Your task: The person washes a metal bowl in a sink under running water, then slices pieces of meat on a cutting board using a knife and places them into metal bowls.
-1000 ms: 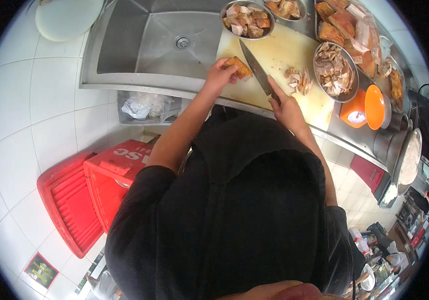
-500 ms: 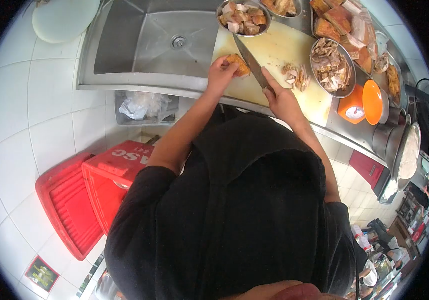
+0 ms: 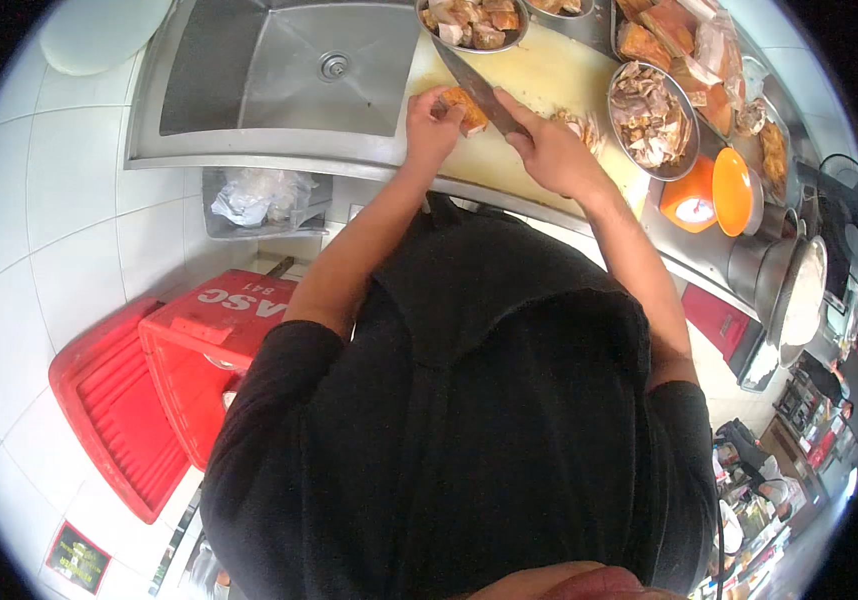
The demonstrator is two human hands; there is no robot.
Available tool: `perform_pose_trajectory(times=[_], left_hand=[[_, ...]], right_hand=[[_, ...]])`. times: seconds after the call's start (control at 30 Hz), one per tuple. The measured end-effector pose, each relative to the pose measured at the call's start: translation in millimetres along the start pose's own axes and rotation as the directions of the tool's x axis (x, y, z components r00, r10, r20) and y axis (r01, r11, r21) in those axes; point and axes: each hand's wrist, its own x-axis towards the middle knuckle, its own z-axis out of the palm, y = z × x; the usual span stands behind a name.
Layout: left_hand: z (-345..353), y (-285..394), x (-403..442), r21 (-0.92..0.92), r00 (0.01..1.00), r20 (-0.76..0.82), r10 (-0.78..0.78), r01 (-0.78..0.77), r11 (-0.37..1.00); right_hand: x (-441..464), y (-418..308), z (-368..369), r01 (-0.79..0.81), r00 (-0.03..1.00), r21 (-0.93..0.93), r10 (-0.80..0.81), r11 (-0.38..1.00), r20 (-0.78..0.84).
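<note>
My left hand point(image 3: 433, 132) pinches a golden-crusted chunk of roast pork point(image 3: 466, 109) against the yellowed cutting board point(image 3: 559, 65). In my right hand point(image 3: 556, 155) is a wide-bladed knife point(image 3: 471, 80), its fingers wrapped round the handle. The blade slants from lower right to upper left, just right of the pork, and its tip reaches the rim of a bowl of pork chunks point(image 3: 489, 40). Whether the edge touches the pork, I cannot tell. Thin meat slices point(image 3: 581, 128) lie beyond my right hand, partly hidden by it.
A metal bowl of sliced meat point(image 3: 654, 120) stands right of the board, near an orange scale point(image 3: 691, 200). Larger pork slabs point(image 3: 669, 35) fill a tray at upper right. The steel sink point(image 3: 299, 90) lies left. Below it are red crates point(image 3: 204, 330).
My right hand has moved forward with the knife and now covers part of the slices. My left hand still holds the pork. The whole view has shifted slightly.
</note>
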Motion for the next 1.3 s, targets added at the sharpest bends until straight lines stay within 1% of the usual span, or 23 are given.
perform_pose_trajectory(times=[0.07, 0.1, 0.17, 0.27, 0.33, 0.37, 0.43, 0.47, 0.57, 0.6, 0.67, 0.7, 0.77, 0.87, 0.9, 0.93, 0.97, 1.03, 1.07, 1.13, 1.17, 1.2, 1.3], left_hand=[[0, -2, 1, -0.037, 1.0, 0.018, -0.017, 0.018, 0.999], [0, 0, 1, -0.03, 1.0, 0.024, 0.003, -0.002, 1.0], [-2, 3, 0, -0.013, 0.998, 0.032, 0.046, -0.045, 0.999], [0, 0, 1, -0.067, 0.998, 0.027, 0.054, -0.052, 0.996], [3, 1, -1, -0.14, 1.0, 0.026, -0.005, 0.008, 0.99], [3, 1, -2, -0.175, 0.999, 0.026, -0.034, 0.038, 0.984], [0, 2, -2, -0.071, 0.998, 0.047, 0.034, -0.03, 0.997], [-3, 3, -4, -0.019, 0.996, 0.06, 0.064, -0.063, 0.998], [-3, 8, -5, 0.037, 0.997, 0.067, 0.038, -0.04, 0.999], [-3, 12, -4, 0.058, 0.997, 0.07, 0.041, -0.045, 0.997], [-5, 20, -6, 0.105, 0.995, 0.085, 0.042, -0.051, 0.993], [-3, 18, -6, 0.032, 0.996, 0.088, 0.015, -0.018, 0.999], [-1, 13, -6, -0.113, 0.993, 0.107, -0.041, 0.053, 0.992], [-9, 29, -7, -0.264, 0.997, 0.081, 0.006, 0.015, 0.964], [-13, 34, -4, -0.15, 0.987, 0.044, 0.155, -0.147, 0.978], [-18, 39, -1, -0.029, 0.953, 0.023, 0.302, -0.301, 0.953], [-23, 43, 0, 0.092, 0.896, 0.018, 0.444, -0.444, 0.891], [-29, 38, -5, 0.156, 0.847, 0.097, 0.523, -0.531, 0.833], [-31, 36, -7, 0.183, 0.818, 0.137, 0.558, -0.575, 0.797], [-38, 35, -24, 0.173, 0.818, 0.272, 0.507, -0.56, 0.81], [-40, 33, -34, 0.167, 0.81, 0.34, 0.477, -0.551, 0.818], [-41, 26, -43, 0.158, 0.828, 0.374, 0.417, -0.5, 0.852], [-44, 13, -60, 0.102, 0.755, 0.486, 0.44, -0.549, 0.83]], right_hand=[[4, -2, -14, -0.025, 0.998, 0.013, 0.024, 1.0, 0.061], [7, -2, -19, -0.036, 0.995, 0.019, 0.034, 0.999, 0.091], [9, -4, -25, -0.046, 0.995, -0.038, 0.049, 0.998, 0.091], [2, -25, -44, -0.082, 0.988, -0.104, 0.095, 0.991, 0.121], [-2, -22, -44, -0.078, 0.984, -0.147, 0.1, 0.986, 0.148], [-6, -11, -38, -0.06, 0.991, -0.107, 0.073, 0.992, 0.114], [-16, 23, -11, -0.01, 0.999, -0.029, 0.012, 1.0, 0.046], [-20, 31, -1, -0.069, 0.996, 0.01, 0.068, 0.998, 0.054], [-29, 54, 28, -0.031, 0.998, 0.096, 0.025, 0.995, 0.065], [-34, 33, 21, -0.125, 0.987, 0.097, 0.114, 0.987, 0.117], [-31, 31, 34, -0.14, 0.987, 0.095, 0.131, 0.986, 0.094], [-30, 30, 39, -0.149, 0.987, 0.094, 0.142, 0.984, 0.081], [-24, 25, 43, -0.103, 0.994, 0.088, 0.1, 0.991, 0.039], [-11, 27, 50, -0.005, 0.998, 0.051, 0.007, 0.999, -0.055], [-9, 27, 51, 0.036, 0.996, 0.037, -0.032, 0.999, -0.086], [-7, 28, 53, 0.077, 0.991, 0.022, -0.074, 0.997, -0.111], [-5, 31, 55, 0.117, 0.981, -0.015, -0.118, 0.993, -0.153], [-6, 42, 60, 0.192, 0.951, -0.096, -0.21, 0.977, -0.227], [-11, 47, 62, 0.18, 0.956, -0.113, -0.201, 0.977, -0.215], [-25, 57, 67, 0.154, 0.965, -0.145, -0.18, 0.977, -0.19], [-32, 61, 69, 0.153, 0.966, -0.113, -0.172, 0.982, -0.195], [-41, 64, 70, 0.147, 0.967, -0.078, -0.16, 0.986, -0.198], [-62, 62, 71, 0.088, 0.983, 0.09, -0.072, 0.992, -0.169]])
